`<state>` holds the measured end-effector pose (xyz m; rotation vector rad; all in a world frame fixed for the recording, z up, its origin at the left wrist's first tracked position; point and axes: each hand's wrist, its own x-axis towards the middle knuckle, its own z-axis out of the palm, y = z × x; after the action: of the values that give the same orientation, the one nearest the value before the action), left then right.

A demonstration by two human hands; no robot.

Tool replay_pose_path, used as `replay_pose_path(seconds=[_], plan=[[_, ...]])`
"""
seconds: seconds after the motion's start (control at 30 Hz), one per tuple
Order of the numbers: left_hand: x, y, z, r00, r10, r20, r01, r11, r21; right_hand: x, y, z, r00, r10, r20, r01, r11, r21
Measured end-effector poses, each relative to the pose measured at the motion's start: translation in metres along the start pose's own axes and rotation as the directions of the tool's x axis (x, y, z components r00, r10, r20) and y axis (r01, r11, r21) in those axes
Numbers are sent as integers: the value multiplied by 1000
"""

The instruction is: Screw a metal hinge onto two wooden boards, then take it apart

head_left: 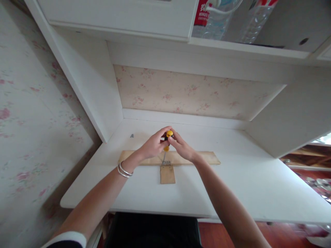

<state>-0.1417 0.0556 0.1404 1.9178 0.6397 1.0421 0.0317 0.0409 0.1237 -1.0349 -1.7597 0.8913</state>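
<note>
Both my left hand (153, 144) and my right hand (182, 144) are closed around the yellow and black handle of a screwdriver (167, 148). It stands nearly upright, its shaft pointing down to a small metal hinge (166, 163). The hinge lies where a long wooden board (204, 157) meets a small wooden piece (167, 175) on its near side. Whether the tip sits in a screw is too small to tell. My hands hide part of the long board.
A little heap of small grey metal pieces (132, 135) lies on the white desk (232, 186), left of my hands. Overhead, a shelf (248, 46) holds clear plastic bottles (217, 24). Side panels bound the desk left and right. A black seat (155, 230) is below the front edge.
</note>
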Motion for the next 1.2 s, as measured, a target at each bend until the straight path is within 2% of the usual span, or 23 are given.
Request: replay_pose_path(seconds=[0.07,0.13,0.2,0.3,0.37,0.47,0.53,0.6,0.67,0.7,0.83,0.93,1.03,1.1,1.2], plan=[[8,10,-12,995,4,103,-23,981,190,-18,20,-9,997,71,-13,-72,993,-95],[19,23,-26,965,-5,262,-100,917,386,-40,46,-16,990,129,-47,-137,961,-240],[33,39,-39,907,-61,416,-166,858,486,-64,72,-19,984,125,-125,-166,895,-415],[53,62,-46,824,-170,541,-198,808,555,-98,100,-14,939,61,-340,-261,768,-584],[64,72,-44,787,-254,562,-190,768,612,-116,108,-7,918,-7,-396,-279,699,-659],[75,78,-34,759,-369,536,-206,645,736,-129,108,2,923,-72,-377,-242,654,-717],[78,76,-26,778,-396,487,-224,550,805,-130,107,3,927,-86,-364,-224,651,-726],[79,73,-19,818,-379,433,-216,496,841,-130,106,2,927,-97,-361,-217,648,-730],[79,72,-15,834,-355,423,-207,510,835,-129,107,0,925,-109,-364,-214,642,-736],[79,72,-14,827,-349,441,-207,540,816,-128,108,-1,923,-114,-367,-213,641,-737],[80,80,-15,751,-368,548,-200,665,720,-129,111,-2,920,-128,-371,-205,650,-732],[81,82,-17,726,-387,568,-230,642,731,-130,111,-3,919,-124,-374,-205,660,-723],[81,80,-16,763,-389,516,-234,578,782,-130,110,-3,919,-120,-377,-207,666,-716],[80,79,-15,791,-382,478,-207,569,796,-131,109,-3,920,-120,-374,-203,670,-714],[80,81,-15,795,-344,500,-153,684,713,-131,109,-3,921,-116,-371,-201,676,-709]])
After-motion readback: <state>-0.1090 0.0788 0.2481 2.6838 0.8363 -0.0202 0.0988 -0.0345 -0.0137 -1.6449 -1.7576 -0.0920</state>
